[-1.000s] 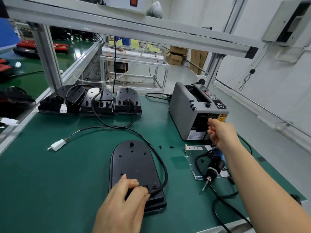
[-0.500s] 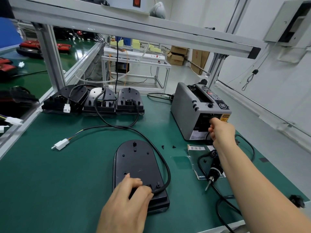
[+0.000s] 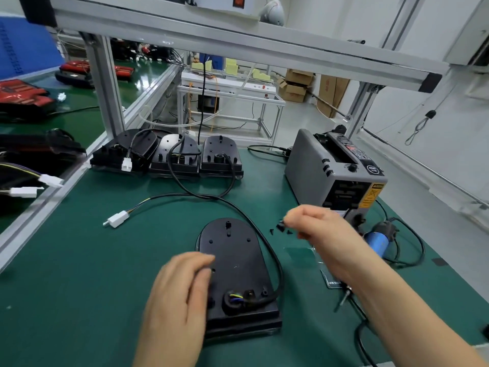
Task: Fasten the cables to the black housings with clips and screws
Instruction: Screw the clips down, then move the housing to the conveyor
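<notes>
A: How was the bench laid out?

B: A green mat (image 3: 66, 274) was seen, bounded on the left by an aluminium rail (image 3: 31, 221). On the right it was crowded by a grey tape dispenser (image 3: 317, 168). Open mat was left at the front left corner, well apart from everything.

A: And the black housing?

B: The black housing (image 3: 238, 260) was found flat at the middle, near the front edge. Its cable (image 3: 275, 260) was looped along the right side and back to a white connector (image 3: 119, 219).

A: The hands?

B: The left hand (image 3: 177, 300) was laid on the housing's left edge, fingers loosely bent, nothing enclosed. The right hand (image 3: 320, 229) was held just right of the housing, fingertips pinched together. What was pinched could not be told. Small black screws (image 3: 280, 229) were seen just beside them.
</notes>
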Motion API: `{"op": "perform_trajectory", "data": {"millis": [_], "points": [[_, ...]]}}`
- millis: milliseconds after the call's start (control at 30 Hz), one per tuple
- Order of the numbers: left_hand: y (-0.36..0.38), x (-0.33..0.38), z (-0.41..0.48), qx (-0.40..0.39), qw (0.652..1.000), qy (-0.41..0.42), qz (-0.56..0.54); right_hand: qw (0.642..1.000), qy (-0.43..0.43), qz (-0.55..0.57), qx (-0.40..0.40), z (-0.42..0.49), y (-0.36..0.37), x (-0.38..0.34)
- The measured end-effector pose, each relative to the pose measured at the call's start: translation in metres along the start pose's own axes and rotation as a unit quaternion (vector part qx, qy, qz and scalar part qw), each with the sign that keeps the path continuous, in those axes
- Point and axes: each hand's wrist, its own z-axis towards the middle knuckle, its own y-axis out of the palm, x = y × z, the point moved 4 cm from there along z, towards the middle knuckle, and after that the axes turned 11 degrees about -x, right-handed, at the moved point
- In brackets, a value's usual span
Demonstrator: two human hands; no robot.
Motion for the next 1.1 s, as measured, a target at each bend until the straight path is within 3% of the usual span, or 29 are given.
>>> {"op": "perform_trajectory", "data": {"millis": [100, 200, 300, 500, 1100], "points": [[-0.007, -0.026, 0.009, -0.011, 0.994, -0.104, -0.028, 0.994, -0.014, -0.034, -0.105, -0.002, 0.046, -0.011], [-0.003, -0.043, 0.007, -0.087, 0.977, -0.190, -0.040, 0.980, -0.035, -0.124, -0.151, 0.001, 0.074, -0.010], [0.001, -0.044, 0.003, -0.127, 0.976, -0.174, -0.042, 0.968, -0.046, -0.196, -0.152, 0.007, 0.086, -0.006], [0.001, -0.046, 0.002, -0.130, 0.976, -0.164, -0.057, 0.956, -0.019, -0.256, -0.143, 0.019, 0.091, 0.005], [0.002, -0.049, 0.000, -0.122, 0.977, -0.168, -0.057, 0.944, -0.032, -0.309, -0.110, 0.025, 0.095, 0.011]]}}
